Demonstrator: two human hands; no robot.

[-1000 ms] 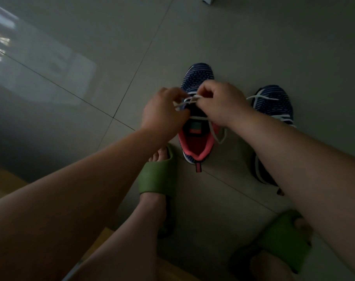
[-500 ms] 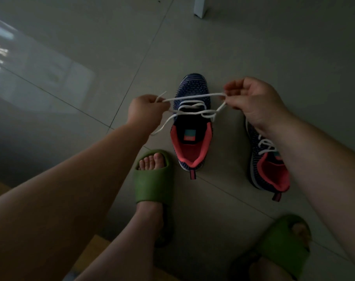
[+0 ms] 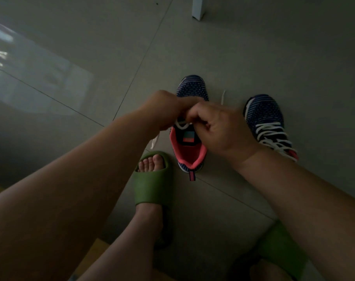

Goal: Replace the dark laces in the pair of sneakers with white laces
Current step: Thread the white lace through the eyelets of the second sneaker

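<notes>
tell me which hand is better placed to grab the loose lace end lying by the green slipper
Left, probably. The loose lace end lies on the floor just beside the left hand, on that side of the sneaker. The right hand sits over the shoe's other side and would have to cross over.

A: How much of the left sneaker (image 3: 189, 153) shows?
B: Its laced middle hides under the left hand (image 3: 164, 110) and right hand (image 3: 219, 128); the white lace (image 3: 180, 125) vanishes between their fingers.
A: And the right sneaker (image 3: 263, 116)?
B: The forearm covers its heel. The right slipper (image 3: 280, 252) is half hidden, blurred.
</notes>
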